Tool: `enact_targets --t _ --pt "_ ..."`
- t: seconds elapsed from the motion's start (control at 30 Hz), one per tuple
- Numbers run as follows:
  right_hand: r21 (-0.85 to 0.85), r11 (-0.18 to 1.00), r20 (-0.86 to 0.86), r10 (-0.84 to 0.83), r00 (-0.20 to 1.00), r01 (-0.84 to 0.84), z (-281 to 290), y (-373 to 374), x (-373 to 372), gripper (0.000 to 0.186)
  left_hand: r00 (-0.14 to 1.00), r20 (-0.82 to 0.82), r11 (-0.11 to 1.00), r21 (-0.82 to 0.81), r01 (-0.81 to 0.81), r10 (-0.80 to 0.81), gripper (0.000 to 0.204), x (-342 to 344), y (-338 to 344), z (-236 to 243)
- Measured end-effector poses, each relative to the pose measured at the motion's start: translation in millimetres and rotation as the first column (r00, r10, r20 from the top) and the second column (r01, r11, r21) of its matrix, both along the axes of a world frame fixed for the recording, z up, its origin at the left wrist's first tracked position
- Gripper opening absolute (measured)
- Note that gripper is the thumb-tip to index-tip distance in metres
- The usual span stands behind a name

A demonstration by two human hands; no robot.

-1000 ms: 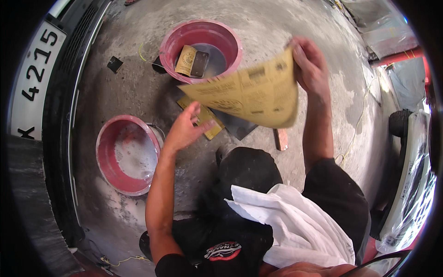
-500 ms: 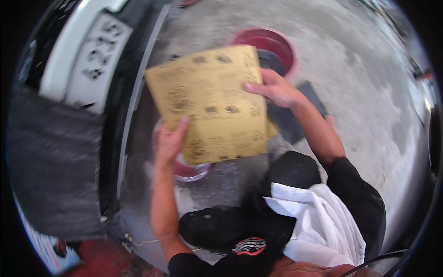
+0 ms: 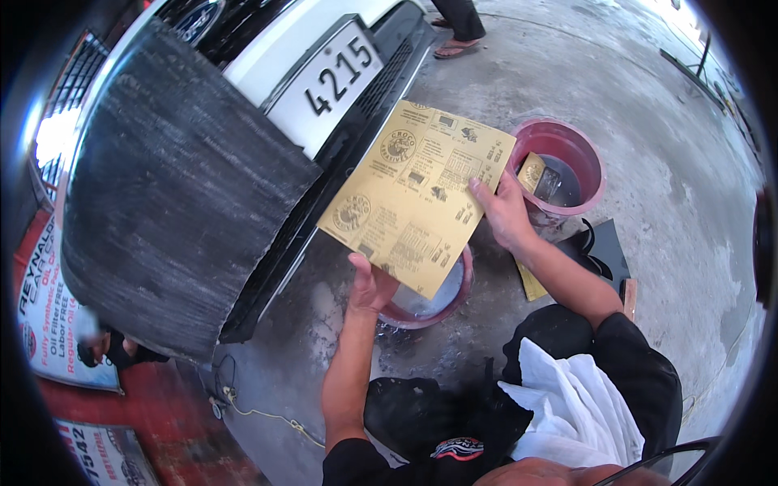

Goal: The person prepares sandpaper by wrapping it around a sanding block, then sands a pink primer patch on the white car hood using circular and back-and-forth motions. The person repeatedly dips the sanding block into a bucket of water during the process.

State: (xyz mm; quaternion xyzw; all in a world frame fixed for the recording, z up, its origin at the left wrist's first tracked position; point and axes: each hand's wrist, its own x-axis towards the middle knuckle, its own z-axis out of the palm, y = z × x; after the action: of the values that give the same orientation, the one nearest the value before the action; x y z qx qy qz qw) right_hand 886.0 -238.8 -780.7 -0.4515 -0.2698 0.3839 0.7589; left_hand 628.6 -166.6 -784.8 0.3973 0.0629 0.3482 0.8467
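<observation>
My left hand (image 3: 369, 287) and my right hand (image 3: 502, 211) grip a printed yellow sandpaper sheet (image 3: 413, 194), left at its lower edge, right at its right edge with the thumb on top. The sheet is tilted in front of the car's bumper and licence plate. Beneath it a pink basin (image 3: 450, 306) with cloudy liquid is partly hidden. To the right, a pink bucket (image 3: 590, 166) holds water, a yellow sheet and a grey block. Beside that bucket lie dark sheets (image 3: 612, 247), another yellow sheet and a wooden block (image 3: 630, 296).
The car front, with a scuffed dark covered panel (image 3: 170, 202), fills the upper left. Another person's legs and sandalled feet (image 3: 462, 44) stand at the top. A yellow cord (image 3: 275, 419) and banners (image 3: 44, 316) are at lower left. Concrete floor (image 3: 689, 202) extends to the right.
My left hand has taken hold of the sheet, which was in my right hand and is now held between both. The view has swung left toward the car, bringing another person's feet into view.
</observation>
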Motion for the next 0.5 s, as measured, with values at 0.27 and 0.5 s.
enact_targets --t 0.27,0.5 --pt "-0.087 0.984 0.736 0.168 0.656 -0.154 -5.3 -38.5 -41.0 0.043 0.854 -0.376 0.909 -0.066 -0.412 0.360 0.072 4.4 -1.3 -15.5" --pt "-0.161 0.936 0.523 0.349 0.777 -0.312 -15.1 -42.7 -40.2 0.033 0.947 -0.156 0.923 -0.224 -0.312 0.282 0.086 1.6 -15.7 52.6"
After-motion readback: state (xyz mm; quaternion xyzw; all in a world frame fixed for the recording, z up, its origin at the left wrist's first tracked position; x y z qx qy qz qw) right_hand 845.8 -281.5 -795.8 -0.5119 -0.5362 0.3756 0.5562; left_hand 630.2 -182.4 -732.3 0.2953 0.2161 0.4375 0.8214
